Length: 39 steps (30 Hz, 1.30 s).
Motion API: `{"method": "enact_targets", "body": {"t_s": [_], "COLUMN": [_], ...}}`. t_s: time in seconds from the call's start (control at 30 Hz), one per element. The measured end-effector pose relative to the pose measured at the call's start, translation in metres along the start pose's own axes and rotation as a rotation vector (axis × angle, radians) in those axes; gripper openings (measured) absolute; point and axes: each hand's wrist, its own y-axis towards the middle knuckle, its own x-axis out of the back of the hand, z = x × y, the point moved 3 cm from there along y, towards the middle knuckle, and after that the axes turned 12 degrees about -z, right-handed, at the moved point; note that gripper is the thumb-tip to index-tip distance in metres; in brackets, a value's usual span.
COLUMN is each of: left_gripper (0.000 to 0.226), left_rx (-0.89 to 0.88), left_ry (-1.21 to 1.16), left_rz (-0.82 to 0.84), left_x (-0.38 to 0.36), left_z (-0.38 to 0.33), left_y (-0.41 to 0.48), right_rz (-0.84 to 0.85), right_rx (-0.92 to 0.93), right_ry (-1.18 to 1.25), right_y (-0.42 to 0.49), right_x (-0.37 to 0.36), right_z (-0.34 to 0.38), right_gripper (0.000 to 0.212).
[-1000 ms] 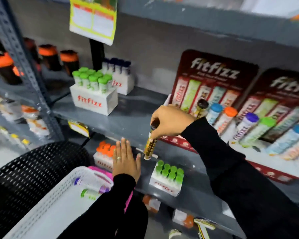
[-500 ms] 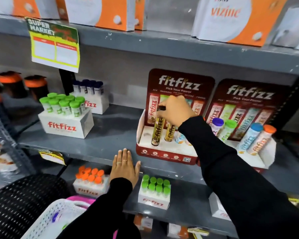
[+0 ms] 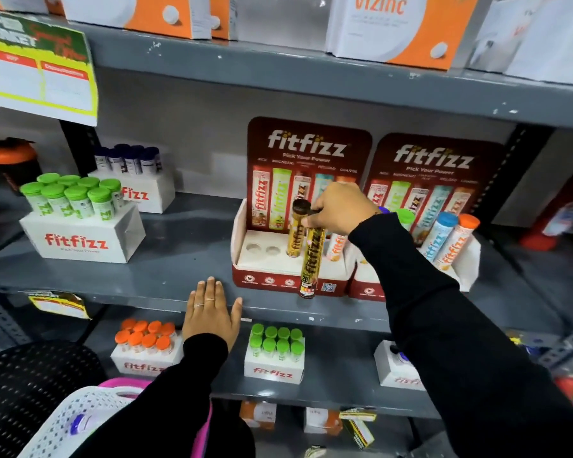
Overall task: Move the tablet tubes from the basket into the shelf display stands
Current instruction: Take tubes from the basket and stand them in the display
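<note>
My right hand [image 3: 339,209] grips the top of a yellow-and-black fitfizz tube [image 3: 311,262]. The tube hangs nearly upright in front of the left red display stand [image 3: 272,280], its lower end below the stand's front wall. In the stand behind it stands a second yellow tube [image 3: 296,233] with a dark cap, and an orange-lettered tube [image 3: 336,247] to its right. Two empty holes [image 3: 262,248] show at the stand's left. My left hand [image 3: 210,310] lies flat and open on the shelf edge. The white basket [image 3: 63,414] sits bottom left, with a purple-capped tube [image 3: 78,424] in it.
A second red stand [image 3: 434,166] to the right holds blue-, orange- and green-capped tubes. White fitfizz boxes of green-capped tubes [image 3: 73,200] and dark-capped tubes [image 3: 129,160] stand at shelf left. More boxes sit on the shelf below. A black mesh chair back [image 3: 24,385] is bottom left.
My right hand has carried the yellow tube up from near the basket to the left stand, where it now hangs before the front wall. My left hand has stayed on the shelf edge.
</note>
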Motion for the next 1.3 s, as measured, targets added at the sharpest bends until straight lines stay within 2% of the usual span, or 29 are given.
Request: {"method": "enact_targets", "body": {"t_s": [0.17,0.33,0.47,0.6,0.93,1.13,1.23,1.3], "left_gripper": [0.067,0.061,0.062,0.062,0.063,0.062,0.062,0.064], "left_rx": [-0.025,-0.019,-0.003,0.006,0.033,0.025,0.032,0.030], "left_ry": [0.000,0.028,0.038,0.052,0.087,0.079,0.078,0.079], "left_rz": [-0.093,-0.103,-0.103,-0.101,-0.115,-0.125,-0.125,-0.127], "left_x": [-0.004,-0.003,-0.001,0.000,-0.001,-0.002,-0.003,-0.001], "left_z": [0.000,-0.001,-0.002,-0.003,-0.005,-0.005,-0.005,-0.001], "left_y": [0.003,0.002,0.002,0.001,0.000,0.000,0.003,-0.006], "right_rz": [-0.071,-0.227,-0.360,-0.335,-0.318,-0.239,-0.207,-0.193], "right_rx": [-0.162,-0.344,-0.397,-0.439,-0.413,-0.418,-0.442,-0.437], "right_ry": [-0.087,-0.196,-0.228,-0.205,-0.162,-0.163,-0.198,-0.223], "right_y": [-0.019,-0.034,-0.039,-0.040,-0.024,-0.016,-0.012,-0.016], "right_x": [0.019,0.047,0.048,0.034,0.036,0.030,0.025,0.019], "right_z": [-0.052,-0.087,-0.108,-0.122,-0.133,-0.140,-0.143,-0.142], "right_gripper": [0.019,0.029,0.024,0.025,0.020,0.016,0.007,0.010]}}
